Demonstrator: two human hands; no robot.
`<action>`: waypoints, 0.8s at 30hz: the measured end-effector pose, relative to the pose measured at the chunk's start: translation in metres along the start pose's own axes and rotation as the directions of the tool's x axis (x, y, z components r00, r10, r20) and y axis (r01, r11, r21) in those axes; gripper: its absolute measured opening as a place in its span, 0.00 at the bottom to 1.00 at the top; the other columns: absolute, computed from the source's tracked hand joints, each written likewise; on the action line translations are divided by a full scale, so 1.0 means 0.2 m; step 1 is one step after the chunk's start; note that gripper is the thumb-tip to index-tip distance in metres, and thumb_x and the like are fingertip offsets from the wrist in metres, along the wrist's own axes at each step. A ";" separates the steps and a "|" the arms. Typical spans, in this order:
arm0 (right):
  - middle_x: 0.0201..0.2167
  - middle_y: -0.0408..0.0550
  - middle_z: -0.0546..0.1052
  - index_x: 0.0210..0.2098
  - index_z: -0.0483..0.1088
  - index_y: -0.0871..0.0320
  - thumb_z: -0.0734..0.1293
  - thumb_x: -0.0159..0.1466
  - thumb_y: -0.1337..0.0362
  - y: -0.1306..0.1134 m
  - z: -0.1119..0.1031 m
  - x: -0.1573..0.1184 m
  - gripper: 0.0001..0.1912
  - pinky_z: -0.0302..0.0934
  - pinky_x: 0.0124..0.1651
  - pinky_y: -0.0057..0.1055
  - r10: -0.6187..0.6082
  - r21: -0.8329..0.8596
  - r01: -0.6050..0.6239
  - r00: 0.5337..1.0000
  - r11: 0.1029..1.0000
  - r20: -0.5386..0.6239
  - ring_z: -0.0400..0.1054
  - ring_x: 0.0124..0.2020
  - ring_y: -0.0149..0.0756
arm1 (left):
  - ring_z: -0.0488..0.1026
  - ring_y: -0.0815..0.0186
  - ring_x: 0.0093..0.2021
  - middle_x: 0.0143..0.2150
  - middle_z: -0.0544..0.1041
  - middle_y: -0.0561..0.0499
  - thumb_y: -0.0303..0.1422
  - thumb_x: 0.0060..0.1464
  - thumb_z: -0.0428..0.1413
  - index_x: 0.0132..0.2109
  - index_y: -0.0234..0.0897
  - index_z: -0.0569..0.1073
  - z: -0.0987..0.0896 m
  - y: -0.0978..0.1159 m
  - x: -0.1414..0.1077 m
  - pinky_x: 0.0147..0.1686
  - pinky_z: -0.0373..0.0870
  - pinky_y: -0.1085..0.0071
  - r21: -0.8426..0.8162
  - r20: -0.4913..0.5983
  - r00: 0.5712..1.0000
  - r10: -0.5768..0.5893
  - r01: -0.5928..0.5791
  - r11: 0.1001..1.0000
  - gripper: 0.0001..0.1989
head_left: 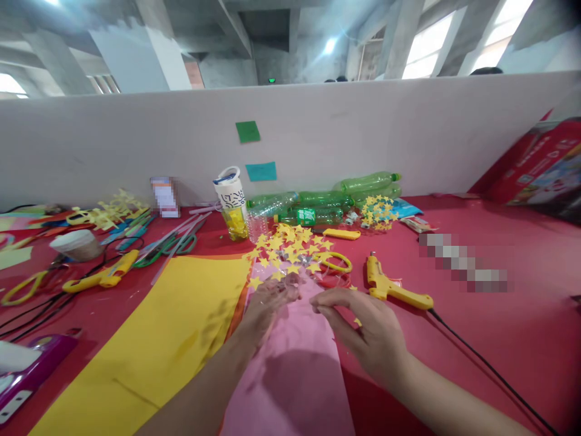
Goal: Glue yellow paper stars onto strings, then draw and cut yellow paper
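Note:
My left hand (272, 298) reaches over the upper end of a pink paper sheet (299, 363). Motion blurs its fingers, and clear, shiny plastic shows around their tips. Just right of it is my right hand (370, 327), thumb and forefinger closed in a pinch above the pink sheet. Anything between those fingertips is too small to make out. Beyond both hands lies a heap of yellow paper stars (290, 245). Yellow-handled scissors (338, 262) rest at the right side of the heap. A yellow glue gun (394, 290) lies right of my right hand.
Yellow paper (172, 327) spreads to the left. Green plastic bottles (327, 200) line the partition (181, 133) beside a white-and-yellow cup (231, 203). Another glue gun (104, 275), a lidded tub (76, 245) and a purple power strip (36, 369) are left; a cord (490, 369) runs right.

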State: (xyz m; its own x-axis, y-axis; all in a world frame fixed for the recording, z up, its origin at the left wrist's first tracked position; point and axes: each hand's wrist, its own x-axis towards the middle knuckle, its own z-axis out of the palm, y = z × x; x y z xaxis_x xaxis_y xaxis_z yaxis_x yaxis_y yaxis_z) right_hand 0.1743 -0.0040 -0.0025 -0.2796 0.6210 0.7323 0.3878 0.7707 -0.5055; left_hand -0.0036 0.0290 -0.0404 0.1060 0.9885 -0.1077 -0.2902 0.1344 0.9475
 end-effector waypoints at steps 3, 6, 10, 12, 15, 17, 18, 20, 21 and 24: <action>0.33 0.44 0.80 0.41 0.70 0.56 0.64 0.63 0.71 0.00 0.00 0.00 0.08 0.70 0.38 0.26 -0.010 -0.015 0.009 1.000 1.000 -0.020 0.75 0.34 0.30 | 0.74 0.64 0.34 0.33 0.78 0.48 0.35 0.41 0.66 0.38 0.35 0.78 -0.01 -0.02 0.01 0.38 0.66 0.70 -0.004 -0.010 1.000 0.000 0.000 1.000 0.15; 0.35 0.46 0.79 0.45 0.68 0.57 0.64 0.62 0.73 0.01 0.01 -0.01 0.12 0.70 0.40 0.28 -0.033 -0.039 0.032 0.999 0.999 -0.029 0.75 0.34 0.31 | 0.73 0.65 0.34 0.33 0.78 0.48 0.34 0.41 0.66 0.38 0.36 0.77 -0.01 -0.02 0.01 0.40 0.66 0.69 -0.028 -0.005 1.000 0.011 -0.011 1.000 0.14; 0.43 0.51 0.77 0.52 0.65 0.57 0.63 0.62 0.75 0.04 0.00 -0.02 0.19 0.69 0.43 0.32 -0.129 -0.082 0.130 0.992 0.988 0.013 0.72 0.43 0.35 | 0.72 0.66 0.33 0.32 0.77 0.49 0.34 0.41 0.66 0.35 0.36 0.77 -0.01 -0.01 0.01 0.39 0.67 0.70 -0.024 -0.001 1.000 0.009 -0.009 1.000 0.12; 0.47 0.54 0.75 0.53 0.64 0.57 0.63 0.61 0.77 0.04 -0.01 -0.03 0.21 0.69 0.43 0.33 -0.160 -0.092 0.160 0.987 0.983 0.005 0.71 0.47 0.38 | 0.72 0.67 0.33 0.32 0.77 0.50 0.34 0.40 0.66 0.34 0.35 0.77 -0.01 0.00 0.01 0.39 0.67 0.70 -0.032 0.004 1.000 0.013 -0.013 0.999 0.12; 0.43 0.54 0.73 0.49 0.67 0.58 0.63 0.58 0.79 0.02 -0.03 -0.02 0.20 0.68 0.40 0.33 -0.192 -0.104 0.180 0.974 0.978 -0.118 0.70 0.43 0.38 | 0.72 0.69 0.32 0.34 0.77 0.50 0.33 0.40 0.66 0.38 0.36 0.77 0.00 0.00 0.00 0.39 0.66 0.72 -0.049 -0.001 1.000 0.005 -0.005 0.999 0.14; 0.35 0.51 0.72 0.42 0.68 0.59 0.63 0.56 0.79 0.01 -0.05 -0.01 0.16 0.66 0.37 0.33 -0.195 -0.079 0.183 0.963 0.980 -0.187 0.68 0.37 0.37 | 0.71 0.70 0.33 0.38 0.77 0.49 0.33 0.40 0.66 0.40 0.37 0.77 0.00 0.01 0.00 0.39 0.66 0.73 -0.048 -0.011 1.000 -0.013 0.013 0.999 0.16; 0.32 0.49 0.71 0.39 0.67 0.59 0.62 0.56 0.79 0.01 -0.05 -0.01 0.14 0.65 0.34 0.32 -0.184 -0.056 0.177 0.966 0.983 -0.180 0.67 0.34 0.35 | 0.71 0.70 0.33 0.40 0.77 0.49 0.33 0.41 0.66 0.41 0.37 0.77 -0.01 0.01 0.00 0.39 0.66 0.73 -0.043 -0.009 1.000 -0.017 0.016 0.999 0.17; 0.25 0.44 0.68 0.35 0.65 0.58 0.61 0.56 0.77 0.01 -0.05 -0.01 0.10 0.60 0.27 0.29 -0.142 -0.031 0.140 0.987 0.990 -0.076 0.63 0.26 0.32 | 0.71 0.70 0.33 0.41 0.78 0.48 0.33 0.42 0.65 0.42 0.38 0.78 -0.01 0.01 0.00 0.39 0.66 0.72 -0.033 0.009 1.000 -0.003 0.004 0.999 0.16; 0.23 0.42 0.67 0.34 0.65 0.58 0.61 0.56 0.75 0.02 -0.04 -0.02 0.08 0.57 0.25 0.28 -0.116 -0.045 0.115 0.993 0.992 -0.007 0.61 0.23 0.30 | 0.71 0.70 0.33 0.41 0.78 0.48 0.33 0.43 0.65 0.42 0.38 0.78 -0.01 0.01 0.00 0.39 0.65 0.72 -0.032 0.021 1.000 0.008 -0.007 0.999 0.16; 0.20 0.38 0.68 0.39 0.67 0.58 0.62 0.60 0.71 0.05 0.00 -0.04 0.08 0.53 0.22 0.27 -0.042 -0.162 0.061 0.993 0.985 0.114 0.58 0.17 0.26 | 0.70 0.69 0.33 0.40 0.78 0.49 0.32 0.43 0.64 0.42 0.39 0.78 -0.01 0.01 0.01 0.39 0.65 0.72 -0.030 0.029 0.999 0.027 -0.026 0.999 0.15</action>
State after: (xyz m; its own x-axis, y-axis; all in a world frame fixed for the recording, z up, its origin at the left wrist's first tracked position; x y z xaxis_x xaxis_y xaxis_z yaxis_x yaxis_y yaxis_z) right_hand 0.1796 -0.0011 -0.0126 -0.3944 0.5999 0.6961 0.5072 0.7738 -0.3795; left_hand -0.0052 0.0304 -0.0393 0.1257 0.9893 -0.0735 -0.3216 0.1107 0.9404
